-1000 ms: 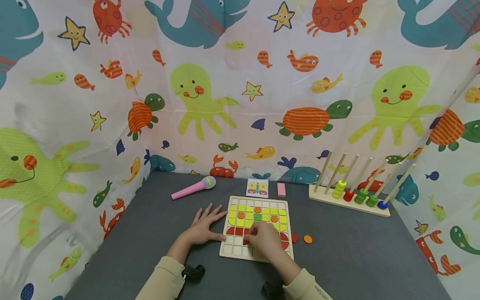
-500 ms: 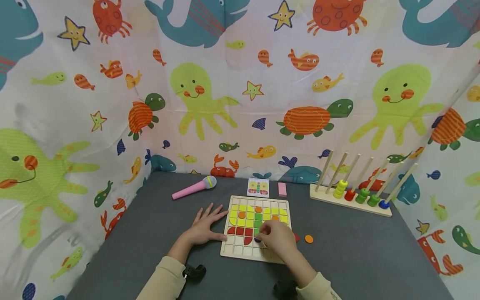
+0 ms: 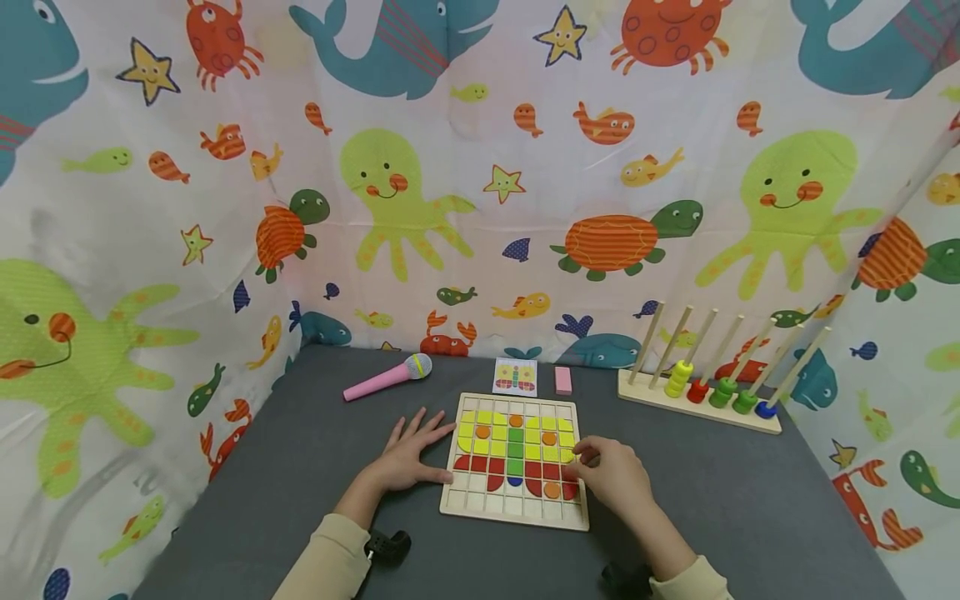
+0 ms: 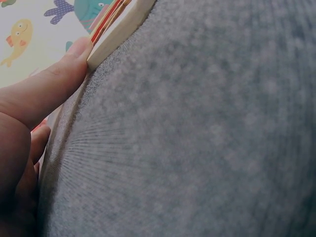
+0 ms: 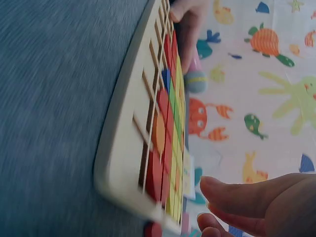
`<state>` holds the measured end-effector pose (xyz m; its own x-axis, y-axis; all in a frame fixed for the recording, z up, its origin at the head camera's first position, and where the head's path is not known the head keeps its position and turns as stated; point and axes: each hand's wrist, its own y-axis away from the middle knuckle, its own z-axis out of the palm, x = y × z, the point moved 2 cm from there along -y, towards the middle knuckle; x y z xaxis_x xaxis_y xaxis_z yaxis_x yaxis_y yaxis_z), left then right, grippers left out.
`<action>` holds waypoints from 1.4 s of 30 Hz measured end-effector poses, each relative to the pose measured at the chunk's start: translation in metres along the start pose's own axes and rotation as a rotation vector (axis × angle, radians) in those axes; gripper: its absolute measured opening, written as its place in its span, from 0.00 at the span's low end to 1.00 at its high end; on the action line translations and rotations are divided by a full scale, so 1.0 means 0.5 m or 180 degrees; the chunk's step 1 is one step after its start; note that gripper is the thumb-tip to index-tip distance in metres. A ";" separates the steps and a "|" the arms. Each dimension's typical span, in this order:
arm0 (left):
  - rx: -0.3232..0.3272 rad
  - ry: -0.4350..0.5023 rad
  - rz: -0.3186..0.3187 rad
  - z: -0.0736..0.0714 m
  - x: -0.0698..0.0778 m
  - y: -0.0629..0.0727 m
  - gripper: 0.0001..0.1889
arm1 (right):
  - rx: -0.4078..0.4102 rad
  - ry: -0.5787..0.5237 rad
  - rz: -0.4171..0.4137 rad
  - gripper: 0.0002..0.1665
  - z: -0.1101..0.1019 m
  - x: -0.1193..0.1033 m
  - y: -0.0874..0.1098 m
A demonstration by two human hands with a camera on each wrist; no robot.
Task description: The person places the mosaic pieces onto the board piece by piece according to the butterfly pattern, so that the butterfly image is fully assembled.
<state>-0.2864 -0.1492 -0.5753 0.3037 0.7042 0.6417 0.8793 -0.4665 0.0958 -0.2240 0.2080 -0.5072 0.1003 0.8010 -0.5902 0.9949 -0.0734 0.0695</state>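
A wooden grid board (image 3: 480, 502) lies on the table, holding yellow, red, orange and green pieces in a butterfly-like pattern. A blue piece (image 3: 514, 481) sits below the green column (image 3: 515, 450). My left hand (image 3: 405, 457) lies with fingers spread beside the board, its thumb (image 4: 69, 69) touching the left edge. At the right edge is my right hand (image 3: 617, 477), thumb and fingers bent and slightly apart, with nothing visible between them. Close to that board edge lies a loose red piece (image 5: 153, 229) in the right wrist view. My right hand covers the spot of the loose orange disc.
Behind the board are a butterfly pattern card (image 3: 515, 377) and a pink block (image 3: 562, 380). A pink toy microphone (image 3: 386, 377) lies back left. A wooden peg rack (image 3: 697, 402) with coloured rings stands back right. A sea-animal curtain (image 3: 480, 208) hangs behind the table.
My right hand has moved from the board's middle to its right edge. The blue piece that was under its fingers now shows in the grid. My left hand has stayed put.
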 end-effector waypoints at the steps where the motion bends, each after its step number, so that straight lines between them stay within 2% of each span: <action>1: -0.0002 0.0002 -0.0001 0.000 -0.001 0.000 0.52 | 0.0017 0.0008 0.0013 0.20 -0.005 0.010 -0.001; 10: 0.0013 -0.0055 -0.0021 -0.012 -0.002 -0.001 0.51 | 0.0044 0.0138 0.0001 0.32 -0.043 0.090 -0.009; 16: -0.0018 -0.0084 0.0008 -0.015 0.008 0.001 0.51 | -0.0108 0.0284 0.0013 0.23 -0.052 0.123 -0.008; 22: 0.0019 -0.0087 0.0017 -0.012 0.011 0.004 0.51 | -0.0203 0.0301 0.0034 0.15 -0.047 0.133 -0.008; 28: 0.0008 -0.0056 0.0022 -0.011 0.012 0.005 0.51 | -0.0210 0.0233 0.0093 0.13 -0.045 0.135 -0.008; 33: -0.0004 -0.0054 0.0016 -0.009 0.011 0.006 0.51 | -0.0270 -0.0075 0.0028 0.14 -0.048 0.123 -0.005; 38: -0.0005 -0.0082 0.0001 -0.006 0.009 0.004 0.51 | -0.0347 -0.0402 -0.0068 0.11 -0.054 0.086 0.000; 42: -0.0002 -0.0067 -0.0003 -0.002 0.004 0.002 0.52 | -0.0368 -0.0511 -0.0097 0.12 -0.056 0.051 0.005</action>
<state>-0.2854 -0.1486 -0.5733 0.3104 0.7158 0.6255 0.8794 -0.4660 0.0968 -0.2192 0.2448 -0.4993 0.0802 0.6961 -0.7135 0.9904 0.0254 0.1361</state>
